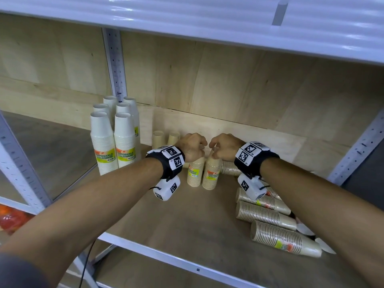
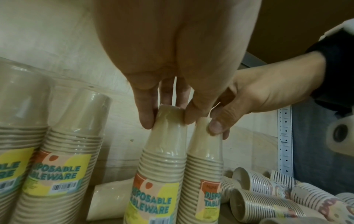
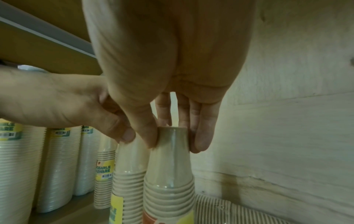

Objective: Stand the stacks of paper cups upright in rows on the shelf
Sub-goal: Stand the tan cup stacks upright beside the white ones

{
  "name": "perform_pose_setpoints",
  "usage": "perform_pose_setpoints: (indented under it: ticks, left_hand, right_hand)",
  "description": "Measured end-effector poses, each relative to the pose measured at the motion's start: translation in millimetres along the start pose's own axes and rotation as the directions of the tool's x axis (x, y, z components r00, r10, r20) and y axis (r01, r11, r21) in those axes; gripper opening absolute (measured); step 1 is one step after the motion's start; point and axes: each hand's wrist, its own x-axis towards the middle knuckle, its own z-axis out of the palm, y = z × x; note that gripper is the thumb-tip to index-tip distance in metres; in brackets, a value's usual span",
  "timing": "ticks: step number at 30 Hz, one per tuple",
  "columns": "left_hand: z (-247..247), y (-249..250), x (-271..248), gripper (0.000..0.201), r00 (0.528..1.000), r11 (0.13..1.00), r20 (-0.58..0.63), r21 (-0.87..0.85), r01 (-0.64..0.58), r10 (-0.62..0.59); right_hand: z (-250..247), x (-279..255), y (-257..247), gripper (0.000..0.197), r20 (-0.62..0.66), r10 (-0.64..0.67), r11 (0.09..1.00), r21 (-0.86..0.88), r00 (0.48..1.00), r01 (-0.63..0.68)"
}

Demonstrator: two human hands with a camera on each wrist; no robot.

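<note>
Two plastic-wrapped tan cup stacks stand side by side mid-shelf, bases up. My left hand [image 1: 193,146] pinches the top of the left stack [image 1: 195,173], thumb and fingers around its base [image 2: 168,116]. My right hand [image 1: 223,146] grips the top of the right stack [image 1: 212,176] the same way [image 3: 172,139]. Both stacks [image 2: 162,159] [image 3: 168,174] touch each other and lean slightly together. Two more tan stacks [image 1: 165,139] stand behind to the left. Several white stacks [image 1: 113,138] stand in rows at the far left. Several tan stacks [image 1: 268,215] lie on their sides at the right.
The wooden shelf board [image 1: 187,221] has bare room in front of the hands. A white front rail [image 1: 166,254] edges it. The upper shelf [image 1: 207,17] hangs overhead. Perforated posts [image 1: 115,65] [image 1: 359,150] flank the bay, and plywood [image 1: 228,84] backs it.
</note>
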Motion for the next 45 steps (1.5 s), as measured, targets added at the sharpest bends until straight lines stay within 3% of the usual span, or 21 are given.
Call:
perform_pose_setpoints:
  ticks: [9,21,30,40,45]
  left_hand:
    - [0.9,-2.4,6.6,0.037,1.0,1.0,-0.025,-0.001,0.018,-0.018]
    - [-38.1,1.9,6.0,0.033,0.984,0.975,0.118,0.194,0.111,-0.135]
    - [-62.9,-13.1,-7.6,0.031,0.967,0.932,0.07,0.294,0.214,-0.245]
    - [-59.0,-31.7,-17.8,0.019,0.931,0.87,-0.151,0.331,0.366,-0.334]
    - [-56.4,-41.2,-18.3,0.017,0.931,0.849,-0.134,0.382,0.364,-0.339]
  right_hand:
    - [0.7,2.4,1.1,0.04,-0.021,-0.007,1.0,0.016,1.0,0.007]
    - [-5.6,9.6,-24.5,0.028,0.019,-0.088,0.996,0.019,0.996,0.087]
    - [3.7,21.2,-61.8,0.024,0.031,-0.181,0.983,0.036,0.983,0.18]
    - [16.4,26.7,-95.5,0.022,0.017,-0.236,0.97,0.058,0.972,0.235]
    - [26.7,35.8,-103.5,0.021,0.012,-0.221,0.974,0.06,0.975,0.22]
